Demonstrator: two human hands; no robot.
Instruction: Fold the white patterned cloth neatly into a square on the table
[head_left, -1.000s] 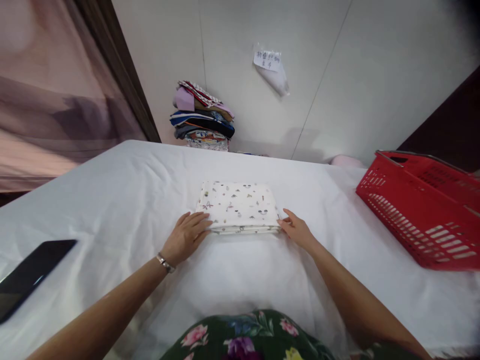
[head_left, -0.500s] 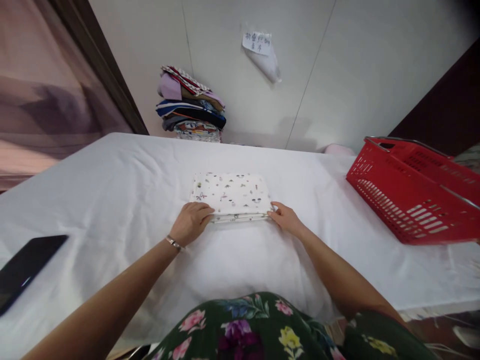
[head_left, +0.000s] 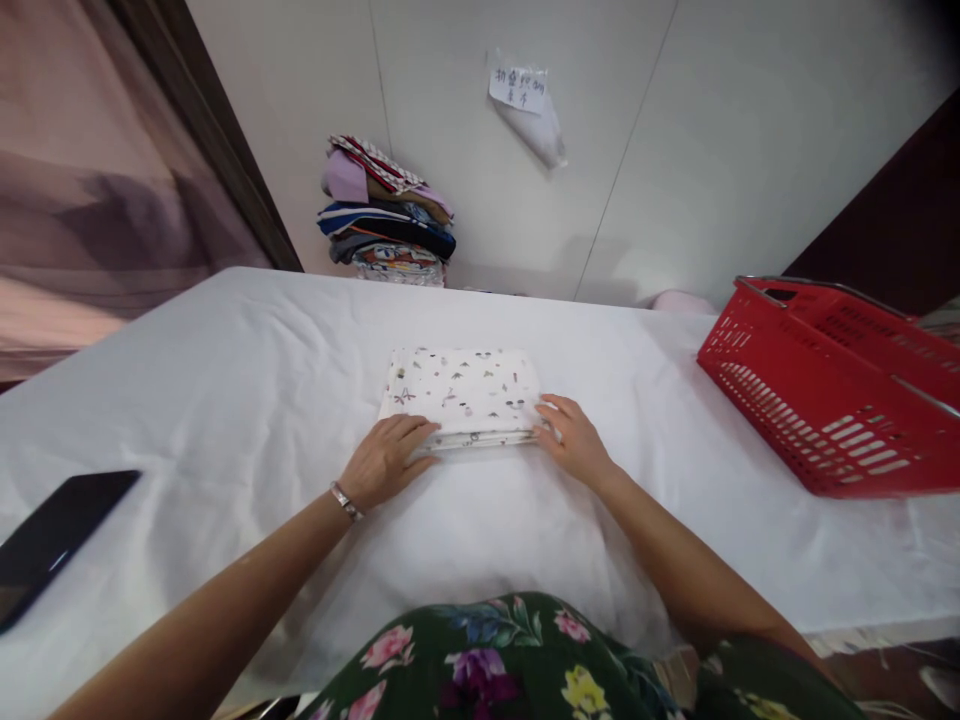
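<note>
A folded white cloth (head_left: 469, 385) printed with small dark and coloured motifs lies flat in the middle of the table, its layered edge facing me. My left hand (head_left: 386, 460), with a bracelet on the wrist, rests its fingers on the cloth's near left corner. Its thumb is apart, lying in front of the folded edge. At the near right corner, my right hand (head_left: 574, 438) touches the side of the cloth, fingers and thumb spread apart. Part of each near corner is hidden under the fingers.
White fabric covers the table (head_left: 247, 400). A black phone (head_left: 60, 540) lies at the left, and a red plastic basket (head_left: 832, 390) stands at the right. Behind the far edge is a stack of folded clothes (head_left: 390, 215) against the wall, below a taped paper note (head_left: 519, 88).
Both hands have loosened from the cloth's near edge. The left thumb has come away from the fold, and the right fingers have spread. The cloth stays in place on the table.
</note>
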